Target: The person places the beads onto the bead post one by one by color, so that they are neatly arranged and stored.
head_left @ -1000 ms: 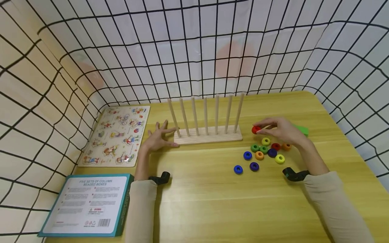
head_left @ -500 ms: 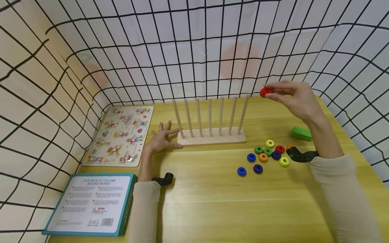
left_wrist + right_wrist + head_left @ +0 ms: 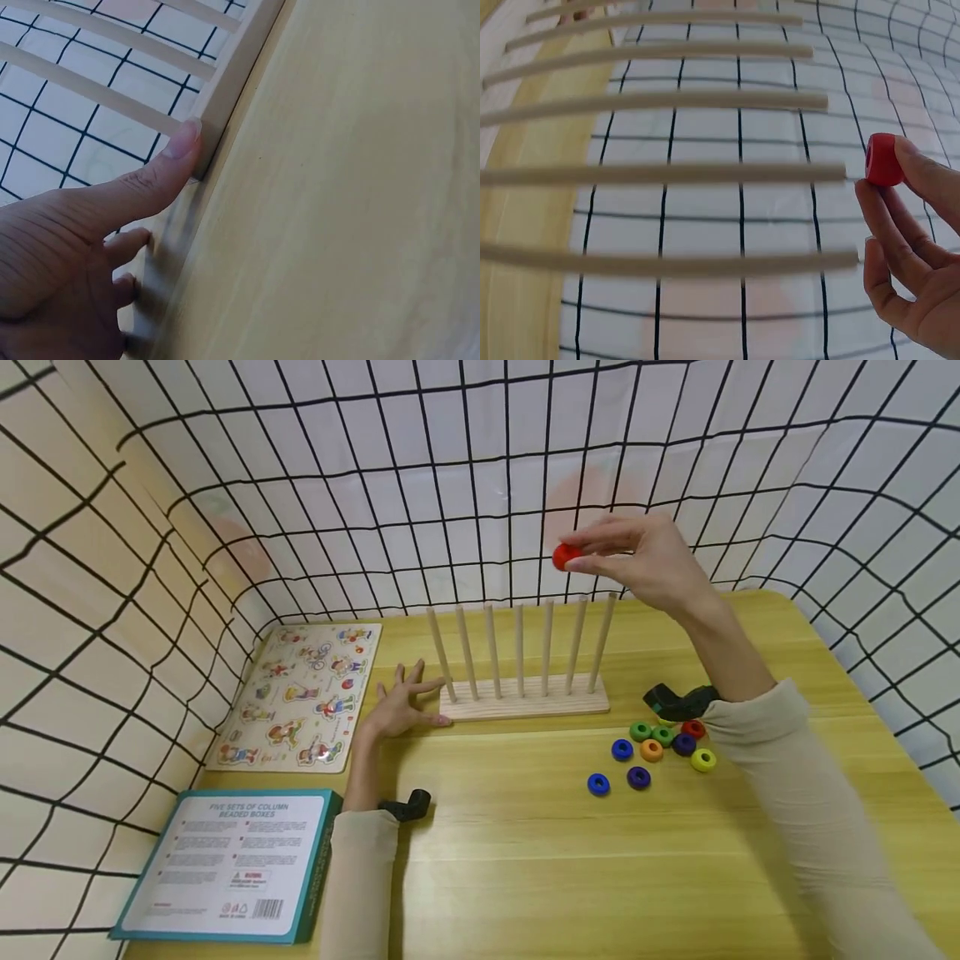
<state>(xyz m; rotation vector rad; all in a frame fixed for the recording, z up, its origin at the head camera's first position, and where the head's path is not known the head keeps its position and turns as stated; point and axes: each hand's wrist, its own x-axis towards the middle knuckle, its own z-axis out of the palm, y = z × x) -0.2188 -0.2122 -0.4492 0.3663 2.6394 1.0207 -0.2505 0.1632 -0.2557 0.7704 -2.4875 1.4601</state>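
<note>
My right hand [image 3: 648, 560] pinches a red bead [image 3: 566, 557] between thumb and fingers, up above the tips of a wooden peg stand [image 3: 525, 697]. In the right wrist view the red bead [image 3: 885, 160] is close to a peg's tip [image 3: 838, 172], with a small gap visible between them; the bead's hole faces the pegs. The stand's upright pegs carry no beads. My left hand [image 3: 396, 710] holds the stand's left end, thumb at the front edge and index finger by the first peg. In the left wrist view the thumb [image 3: 161, 169] presses the base's corner; the index fingertip is hidden.
Several loose beads, among them an orange bead [image 3: 651, 750] and a blue bead [image 3: 598, 784], lie right of the stand, partly under my right forearm. A picture puzzle board [image 3: 300, 693] and a teal-edged box [image 3: 225, 864] lie left. Black wire mesh [image 3: 465, 485] surrounds the table.
My right hand has lifted the red bead from beside the loose beads, then carried it left over the pegs. The forearm now hides the green block. My left hand stays on the stand.
</note>
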